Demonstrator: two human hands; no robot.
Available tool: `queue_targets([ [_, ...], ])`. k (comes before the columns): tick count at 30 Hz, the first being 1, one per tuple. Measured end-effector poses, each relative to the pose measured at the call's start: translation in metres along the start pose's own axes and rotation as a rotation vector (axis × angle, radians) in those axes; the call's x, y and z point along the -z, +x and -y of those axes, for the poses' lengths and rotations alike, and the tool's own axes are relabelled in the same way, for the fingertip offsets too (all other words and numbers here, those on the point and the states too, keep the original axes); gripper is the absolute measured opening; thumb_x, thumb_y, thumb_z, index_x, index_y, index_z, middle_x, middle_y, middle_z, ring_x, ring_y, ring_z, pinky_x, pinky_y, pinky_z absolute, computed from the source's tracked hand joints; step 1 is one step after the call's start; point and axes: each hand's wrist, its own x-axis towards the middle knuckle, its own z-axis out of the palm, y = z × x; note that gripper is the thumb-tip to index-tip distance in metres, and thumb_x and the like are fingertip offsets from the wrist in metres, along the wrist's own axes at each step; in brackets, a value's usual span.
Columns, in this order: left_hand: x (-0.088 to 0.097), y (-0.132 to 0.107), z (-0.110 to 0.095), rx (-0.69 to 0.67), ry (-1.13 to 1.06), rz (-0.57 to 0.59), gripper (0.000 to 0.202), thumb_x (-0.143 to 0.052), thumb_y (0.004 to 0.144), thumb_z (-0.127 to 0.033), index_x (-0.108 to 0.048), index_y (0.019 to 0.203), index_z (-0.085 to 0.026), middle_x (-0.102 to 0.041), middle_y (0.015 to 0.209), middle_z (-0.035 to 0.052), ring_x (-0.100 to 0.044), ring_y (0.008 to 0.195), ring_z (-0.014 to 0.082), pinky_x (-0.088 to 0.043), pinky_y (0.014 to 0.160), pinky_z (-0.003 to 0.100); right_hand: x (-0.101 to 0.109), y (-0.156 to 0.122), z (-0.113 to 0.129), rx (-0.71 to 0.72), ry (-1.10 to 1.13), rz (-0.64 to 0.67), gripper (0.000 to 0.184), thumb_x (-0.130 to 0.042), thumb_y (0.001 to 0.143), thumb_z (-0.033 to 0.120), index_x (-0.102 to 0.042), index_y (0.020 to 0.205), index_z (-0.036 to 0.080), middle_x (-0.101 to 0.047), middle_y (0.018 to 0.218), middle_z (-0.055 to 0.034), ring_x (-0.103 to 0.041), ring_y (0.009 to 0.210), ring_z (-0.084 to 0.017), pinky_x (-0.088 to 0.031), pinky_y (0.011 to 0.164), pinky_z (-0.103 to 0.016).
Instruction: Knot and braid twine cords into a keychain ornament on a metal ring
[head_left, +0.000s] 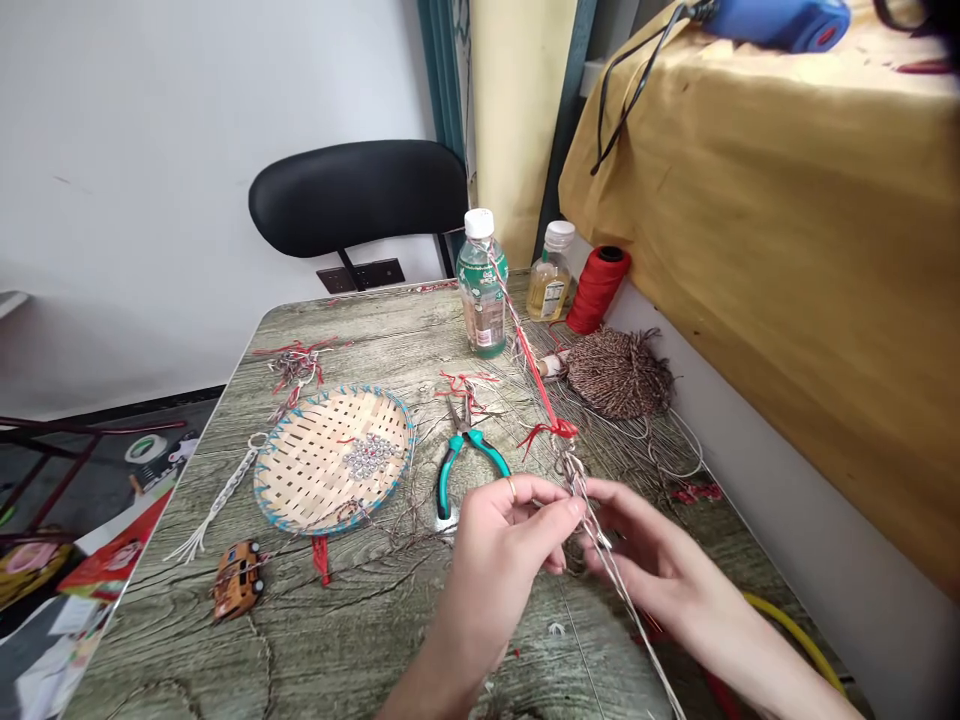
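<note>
A braided cord (581, 490) of red and pale strands runs taut from the neck of a green-labelled bottle (482, 285) down toward me. My left hand (499, 545), a ring on one finger, pinches the cord's strands just below a red knot (556, 430). My right hand (645, 555) is closed on the loose pale strands beside it. Teal-handled pliers (459, 455) lie on the table just beyond my left hand.
A woven bamboo tray (300, 490) holds small metal rings (367, 455). A red thread spool (598, 288), a small oil bottle (550, 275), a brown twine ball (619, 372), a finished pale braid (217, 505) and an orange toy car (238, 578) sit on the wood-grain table. A black chair (358, 195) stands behind.
</note>
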Motion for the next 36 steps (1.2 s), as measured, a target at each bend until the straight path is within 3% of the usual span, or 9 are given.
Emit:
queue_targets([
  [4,0.002,0.004,-0.001,-0.001,0.059,0.022,0.013,-0.06,0.072,-0.024,-0.061,0.067,-0.012,-0.049,0.05,-0.0036,-0.041,0.046,0.0061,-0.034,0.046,0.018,-0.008,0.008,-0.006,0.065,-0.076,0.208,0.014,-0.054,0.082,0.025,-0.065,0.089,0.022,-0.064,0.092,-0.0005,-0.055,0.087,-0.017,-0.041,0.082,-0.029],
  [10,0.008,0.008,0.006,-0.021,0.135,0.02,0.019,-0.056,0.075,-0.031,-0.063,0.082,-0.014,-0.05,0.051,-0.0035,-0.046,0.047,0.0083,-0.039,0.049,0.02,-0.011,-0.004,-0.024,-0.172,0.106,0.164,0.022,-0.06,0.076,0.036,-0.065,0.084,0.016,-0.066,0.077,-0.0038,-0.056,0.066,-0.014,-0.044,0.057,-0.023],
  [13,0.008,0.001,0.016,-0.088,0.22,-0.17,0.023,-0.052,0.078,-0.03,-0.057,0.098,-0.018,-0.05,0.053,-0.0044,-0.048,0.052,0.0105,-0.04,0.053,0.02,-0.01,-0.015,-0.03,-0.245,0.284,0.097,0.035,-0.068,0.068,0.037,-0.063,0.097,0.018,-0.068,0.086,-0.0065,-0.06,0.073,-0.016,-0.047,0.068,-0.028],
  [15,0.008,-0.008,0.026,-0.162,0.282,-0.307,0.018,-0.051,0.078,-0.027,-0.054,0.094,-0.019,-0.05,0.058,-0.0038,-0.047,0.053,0.0102,-0.039,0.052,0.02,-0.01,-0.021,-0.031,-0.28,0.346,0.051,0.038,-0.069,0.068,0.04,-0.062,0.098,0.018,-0.069,0.085,-0.0073,-0.062,0.071,-0.017,-0.048,0.069,-0.03],
  [17,0.006,-0.018,0.036,-0.214,0.316,-0.337,0.008,-0.05,0.078,-0.024,-0.053,0.082,-0.018,-0.051,0.065,-0.0021,-0.045,0.053,0.0096,-0.037,0.051,0.02,-0.011,-0.025,-0.031,-0.289,0.374,0.022,0.036,-0.068,0.068,0.041,-0.062,0.094,0.017,-0.069,0.081,-0.0068,-0.063,0.067,-0.016,-0.048,0.064,-0.029],
  [24,-0.005,-0.042,0.055,-0.078,0.317,-0.025,0.015,-0.057,0.067,-0.019,-0.063,0.08,-0.015,-0.055,0.081,0.0045,-0.051,0.058,0.0115,-0.039,0.048,0.021,-0.017,-0.033,-0.029,-0.196,0.536,0.082,0.031,-0.067,0.072,0.036,-0.053,0.095,0.022,-0.065,0.061,0.0031,-0.059,0.06,-0.011,-0.045,0.06,-0.022],
  [27,-0.004,-0.043,0.058,-0.133,0.211,0.062,0.014,-0.057,0.069,-0.021,-0.067,0.077,-0.014,-0.053,0.082,0.0056,-0.05,0.055,0.0099,-0.039,0.046,0.02,-0.019,-0.036,-0.026,-0.24,0.56,0.081,0.037,-0.068,0.07,0.039,-0.049,0.098,0.024,-0.059,0.056,0.0074,-0.053,0.051,-0.007,-0.041,0.052,-0.017],
  [32,-0.001,-0.044,0.057,-0.17,0.219,0.052,0.013,-0.058,0.07,-0.019,-0.068,0.075,-0.015,-0.059,0.08,0.0071,-0.049,0.057,0.0098,-0.037,0.047,0.019,-0.012,-0.04,-0.015,-0.238,0.334,0.014,0.033,-0.068,0.068,0.04,-0.053,0.095,0.026,-0.062,0.067,0.0038,-0.056,0.057,-0.01,-0.044,0.054,-0.017],
  [36,-0.007,-0.047,0.058,-0.066,0.142,-0.101,0.011,-0.058,0.068,-0.02,-0.067,0.07,-0.015,-0.062,0.073,0.0057,-0.047,0.052,0.0088,-0.036,0.043,0.017,0.0,-0.036,-0.001,-0.104,-0.08,-0.205,0.024,-0.054,0.077,0.045,-0.057,0.089,0.023,-0.064,0.078,-0.0021,-0.057,0.061,-0.013,-0.047,0.053,-0.019],
])
